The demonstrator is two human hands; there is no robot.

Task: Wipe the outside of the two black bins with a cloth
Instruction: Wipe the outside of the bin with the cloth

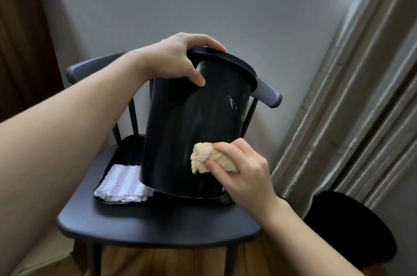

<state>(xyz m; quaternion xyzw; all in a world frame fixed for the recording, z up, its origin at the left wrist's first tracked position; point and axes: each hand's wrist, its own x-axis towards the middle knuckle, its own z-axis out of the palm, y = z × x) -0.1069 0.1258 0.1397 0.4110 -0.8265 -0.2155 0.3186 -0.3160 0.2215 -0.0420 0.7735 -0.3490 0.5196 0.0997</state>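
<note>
**Tight room around the bin on the chair**

The tilted black bin (194,131) filled most of the tray (117,158). A folded striped cloth (124,182) blocked its left side. The curtain (352,99) crowded the right. The chair seat (158,223) in front lay open.

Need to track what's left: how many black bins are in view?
2: one bin tilted on the tray, held by the left hand; the other bin on the floor by the curtain.
</note>
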